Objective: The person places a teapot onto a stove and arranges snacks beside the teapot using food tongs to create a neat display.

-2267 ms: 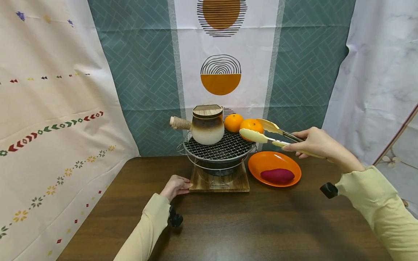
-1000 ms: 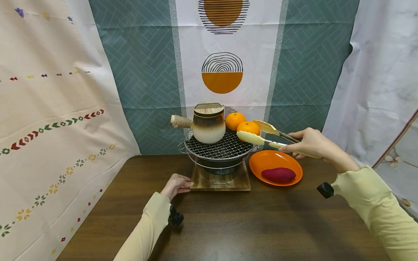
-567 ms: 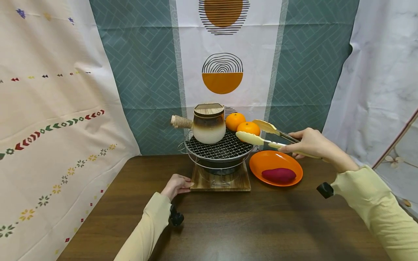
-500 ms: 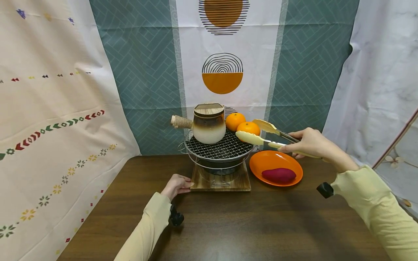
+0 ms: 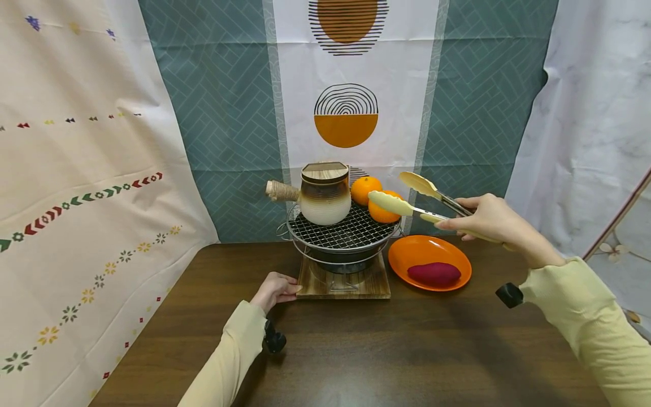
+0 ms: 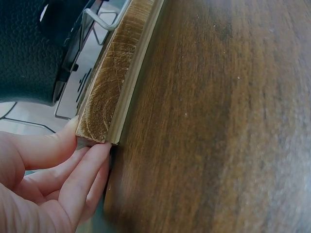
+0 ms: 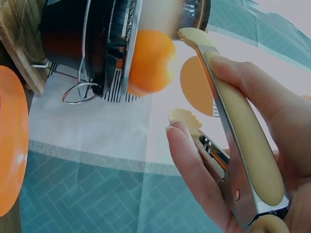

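Note:
My right hand point(image 5: 490, 220) holds yellow-tipped tongs point(image 7: 245, 136), their arms spread. In the head view one tip overlaps the front mandarin point(image 5: 385, 208); the right wrist view shows that fruit point(image 7: 153, 61) resting on the grill's edge with the tips off it. Another mandarin point(image 5: 365, 190) lies behind, beside a cream-and-brown pot point(image 5: 325, 206) with a wooden lid and a rope-wrapped handle. Both share the round mesh grill point(image 5: 351, 240). My left hand point(image 5: 274, 290) pinches the front-left corner of the wooden board point(image 6: 112, 82) under the grill, thumb above, fingers at its edge.
Right of the grill, an orange plate point(image 5: 427, 247) bears a purple sweet potato point(image 5: 434, 273). The dark wooden table point(image 5: 356, 350) extends toward me. Patterned cloth hangings point(image 5: 229, 113) close off the back and both sides. Wire loops point(image 7: 80, 94) stick out from the grill's side.
The front mandarin, earlier between the tong tips, moved slightly left and stays on the grill. The tongs have since spread and risen off it. My left hand has kept its hold.

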A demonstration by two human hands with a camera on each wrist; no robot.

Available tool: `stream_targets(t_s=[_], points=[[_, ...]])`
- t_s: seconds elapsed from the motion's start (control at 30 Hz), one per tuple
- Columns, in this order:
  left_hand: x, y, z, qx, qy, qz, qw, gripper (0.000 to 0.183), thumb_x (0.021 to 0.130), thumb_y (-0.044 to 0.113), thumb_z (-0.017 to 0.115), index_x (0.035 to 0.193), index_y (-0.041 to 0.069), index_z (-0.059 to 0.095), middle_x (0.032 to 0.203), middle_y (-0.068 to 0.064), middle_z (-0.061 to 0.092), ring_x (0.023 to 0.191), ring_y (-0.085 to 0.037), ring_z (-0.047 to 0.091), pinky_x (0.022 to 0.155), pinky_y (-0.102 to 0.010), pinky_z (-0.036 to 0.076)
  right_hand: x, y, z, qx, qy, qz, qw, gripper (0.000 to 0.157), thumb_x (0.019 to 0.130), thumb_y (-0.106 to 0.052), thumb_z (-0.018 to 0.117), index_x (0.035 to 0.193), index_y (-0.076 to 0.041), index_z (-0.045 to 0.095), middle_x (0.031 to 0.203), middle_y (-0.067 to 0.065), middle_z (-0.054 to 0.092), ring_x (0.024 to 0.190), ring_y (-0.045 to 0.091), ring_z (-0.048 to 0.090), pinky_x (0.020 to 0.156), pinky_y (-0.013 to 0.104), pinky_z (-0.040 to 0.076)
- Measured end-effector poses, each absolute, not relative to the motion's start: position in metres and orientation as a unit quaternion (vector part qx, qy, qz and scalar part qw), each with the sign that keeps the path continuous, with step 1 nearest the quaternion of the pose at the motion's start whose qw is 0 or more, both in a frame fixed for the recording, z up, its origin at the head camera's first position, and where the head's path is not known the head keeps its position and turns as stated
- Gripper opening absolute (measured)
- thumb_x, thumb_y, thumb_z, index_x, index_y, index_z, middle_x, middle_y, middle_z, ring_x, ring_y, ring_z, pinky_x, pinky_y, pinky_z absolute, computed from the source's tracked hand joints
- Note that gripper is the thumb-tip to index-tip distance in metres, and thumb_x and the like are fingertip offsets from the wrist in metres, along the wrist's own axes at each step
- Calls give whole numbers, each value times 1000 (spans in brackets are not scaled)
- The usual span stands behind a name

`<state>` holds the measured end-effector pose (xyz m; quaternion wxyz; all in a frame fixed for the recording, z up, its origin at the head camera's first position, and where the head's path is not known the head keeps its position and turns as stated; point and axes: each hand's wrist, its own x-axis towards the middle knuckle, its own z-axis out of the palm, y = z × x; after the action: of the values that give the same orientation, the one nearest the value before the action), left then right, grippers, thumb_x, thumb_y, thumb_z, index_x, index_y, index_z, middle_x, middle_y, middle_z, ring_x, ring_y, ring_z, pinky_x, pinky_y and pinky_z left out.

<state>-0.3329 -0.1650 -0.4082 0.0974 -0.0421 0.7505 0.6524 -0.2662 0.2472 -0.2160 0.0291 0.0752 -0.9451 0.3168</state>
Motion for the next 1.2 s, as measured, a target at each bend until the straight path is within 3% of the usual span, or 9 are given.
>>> stream_targets(t_s=[0.33, 0.9, 1.2], points=[[-333, -165, -408, -45, 752, 650, 98, 27, 79, -11, 60, 104, -21, 53, 81, -16, 60, 65, -19, 57, 69, -40, 51, -264, 253, -213, 83, -936, 338, 59, 87, 70, -52, 71, 132, 2, 43, 74, 6, 60, 65, 20, 63, 58, 30, 49], [-329, -165, -405, -31, 750, 653, 99, 30, 80, -12, 58, 107, -24, 50, 85, -19, 60, 68, -19, 58, 70, -40, 51, -253, 266, -209, 63, -936, 339, 68, 85, 71, -51, 71, 133, -1, 42, 72, 7, 61, 66, 20, 63, 53, 30, 43], [-328, -165, -405, -35, 749, 654, 98, 30, 80, -13, 58, 106, -24, 49, 86, -19, 61, 68, -20, 57, 72, -41, 51, -248, 275, -214, 56, -931, 355, 66, 83, 72, -47, 72, 132, 3, 42, 75, 10, 61, 66, 20, 63, 57, 28, 49]])
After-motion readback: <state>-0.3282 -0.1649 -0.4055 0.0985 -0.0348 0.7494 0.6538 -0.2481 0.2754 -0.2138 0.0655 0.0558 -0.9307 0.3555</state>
